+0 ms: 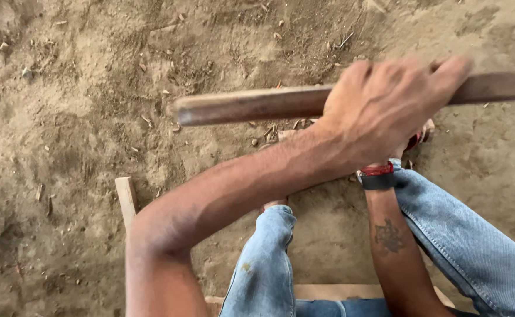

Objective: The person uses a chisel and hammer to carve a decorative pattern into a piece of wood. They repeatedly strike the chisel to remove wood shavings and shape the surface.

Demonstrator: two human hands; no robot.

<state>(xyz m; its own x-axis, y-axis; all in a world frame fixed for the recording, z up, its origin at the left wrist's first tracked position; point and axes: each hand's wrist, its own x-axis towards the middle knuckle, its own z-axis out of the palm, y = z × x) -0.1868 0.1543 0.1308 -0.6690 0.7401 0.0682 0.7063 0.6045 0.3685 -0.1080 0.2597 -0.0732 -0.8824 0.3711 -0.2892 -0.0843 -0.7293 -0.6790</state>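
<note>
**Wooden handle gripped over sandy ground**

A long brown wooden handle (251,105) is held across the upper part of the view, its long axis running from nine o'clock to three o'clock, slightly raised toward three. Its rounded free end is seen at nine o'clock of the hands; the rest passes out of the picture on the right. The left hand (386,108) is wrapped around it, fingers curled fully closed over the shaft, the forearm stretched diagonally from seven o'clock. The right hand (413,141) is largely hidden beneath the left; whether its fingers are closed on the handle cannot be told. A dark band and red thread are worn at the right wrist (377,176). Blue jeans (266,264), a wooden frame (127,199) and loose sandy ground (63,117) lie below.
</note>
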